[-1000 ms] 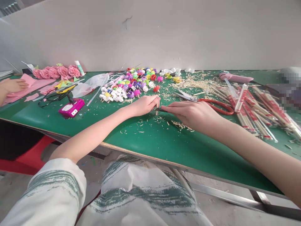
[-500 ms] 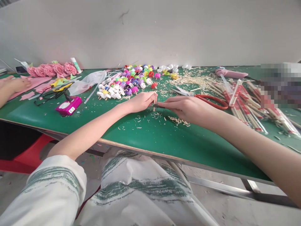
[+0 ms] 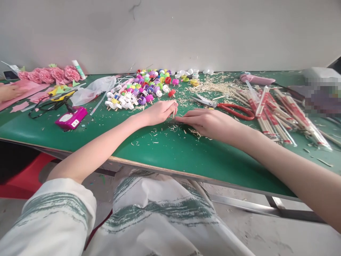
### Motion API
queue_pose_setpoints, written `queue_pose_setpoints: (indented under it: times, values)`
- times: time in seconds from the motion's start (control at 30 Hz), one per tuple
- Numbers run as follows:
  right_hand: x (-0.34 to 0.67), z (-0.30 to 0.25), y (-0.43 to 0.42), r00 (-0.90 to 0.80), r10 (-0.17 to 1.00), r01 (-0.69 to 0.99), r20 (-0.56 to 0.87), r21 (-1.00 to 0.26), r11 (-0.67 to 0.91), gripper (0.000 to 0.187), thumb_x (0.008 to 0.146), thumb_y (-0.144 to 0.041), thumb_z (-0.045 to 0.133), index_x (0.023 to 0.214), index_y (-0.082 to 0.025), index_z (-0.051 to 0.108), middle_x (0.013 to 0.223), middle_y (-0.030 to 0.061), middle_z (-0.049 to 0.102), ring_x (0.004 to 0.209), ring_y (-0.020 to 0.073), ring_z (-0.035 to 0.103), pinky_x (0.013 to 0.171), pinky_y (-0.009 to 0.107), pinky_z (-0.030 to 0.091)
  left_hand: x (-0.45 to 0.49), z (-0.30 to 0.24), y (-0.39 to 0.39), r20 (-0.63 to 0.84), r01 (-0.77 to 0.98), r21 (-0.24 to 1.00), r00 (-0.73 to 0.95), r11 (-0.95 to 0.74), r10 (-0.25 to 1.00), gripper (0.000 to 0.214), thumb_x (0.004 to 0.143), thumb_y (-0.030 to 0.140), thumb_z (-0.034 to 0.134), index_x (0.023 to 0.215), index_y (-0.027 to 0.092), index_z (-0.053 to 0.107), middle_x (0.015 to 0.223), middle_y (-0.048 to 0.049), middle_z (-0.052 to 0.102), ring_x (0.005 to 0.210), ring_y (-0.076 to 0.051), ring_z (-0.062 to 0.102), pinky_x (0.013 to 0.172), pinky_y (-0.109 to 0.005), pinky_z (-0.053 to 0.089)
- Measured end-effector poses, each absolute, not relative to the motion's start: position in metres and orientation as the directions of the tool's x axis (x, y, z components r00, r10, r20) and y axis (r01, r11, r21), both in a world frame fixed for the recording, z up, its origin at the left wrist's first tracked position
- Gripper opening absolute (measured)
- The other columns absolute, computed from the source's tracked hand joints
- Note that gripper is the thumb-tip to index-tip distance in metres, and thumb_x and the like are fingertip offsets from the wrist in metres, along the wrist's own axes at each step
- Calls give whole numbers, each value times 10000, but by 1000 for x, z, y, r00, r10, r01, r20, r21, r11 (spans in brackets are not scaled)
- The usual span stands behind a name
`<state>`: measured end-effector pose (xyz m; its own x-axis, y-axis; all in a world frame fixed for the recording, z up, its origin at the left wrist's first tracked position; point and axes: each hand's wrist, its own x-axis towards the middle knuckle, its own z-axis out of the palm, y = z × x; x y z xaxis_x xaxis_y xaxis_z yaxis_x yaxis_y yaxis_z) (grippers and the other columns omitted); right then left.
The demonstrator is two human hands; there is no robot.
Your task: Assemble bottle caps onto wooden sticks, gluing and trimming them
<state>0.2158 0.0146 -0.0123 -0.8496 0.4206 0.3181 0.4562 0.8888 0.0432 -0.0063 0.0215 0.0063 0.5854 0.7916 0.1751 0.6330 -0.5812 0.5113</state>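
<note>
Near the middle of the green table (image 3: 149, 156), my left hand (image 3: 161, 113) is closed on a short wooden stick (image 3: 173, 115) held nearly upright, its lower end showing below the fingers. From the right, my right hand (image 3: 206, 121) grips a thin dark blade (image 3: 176, 122), which meets the stick near its bottom; its handle is hidden in my fingers. Pale wood shavings (image 3: 154, 134) lie scattered around both hands. Just behind my left hand is a pile of colourful bottle caps (image 3: 149, 85), some fixed on short sticks.
Red-handled scissors (image 3: 234, 111) lie behind my right hand. Further right are wrapped chopsticks (image 3: 262, 117) and a pink glue gun (image 3: 258, 79). To the left stand a purple power socket (image 3: 71, 118), a plastic bag (image 3: 92, 90) and pink paper flowers (image 3: 50, 75). Another person's hand (image 3: 10, 92) rests on pink paper.
The blade and my right hand have shifted slightly downward along the stick. The whole view has moved a little; both hands keep their hold.
</note>
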Motion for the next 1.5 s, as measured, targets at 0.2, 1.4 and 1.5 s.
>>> queue_pose_setpoints:
  times: [0.2,1.4,1.5]
  values:
    - [218,-13,6,-824,405,470,398,79,879,518,895,-90,326,1328,-235,569,1105,79,695,897,193,633,704,301,513,-8,5,22,158,647,525,565,-553,810,395,985,339,222,805,170,531,777,-43,580,732,-138,557,744,-268,410]
    - [214,-14,9,-859,363,440,361,158,884,551,867,-36,306,1332,-208,547,935,85,673,825,208,562,628,302,443,-9,1,22,185,610,535,592,-585,785,389,981,391,264,807,173,534,774,-49,603,702,-139,546,704,-278,398]
    - [214,-15,8,-871,353,420,342,146,896,520,879,-60,316,1320,-189,560,919,92,673,843,206,571,656,302,464,-9,1,21,197,593,530,609,-606,768,383,981,376,263,799,171,529,766,-43,599,694,-132,541,707,-273,394]
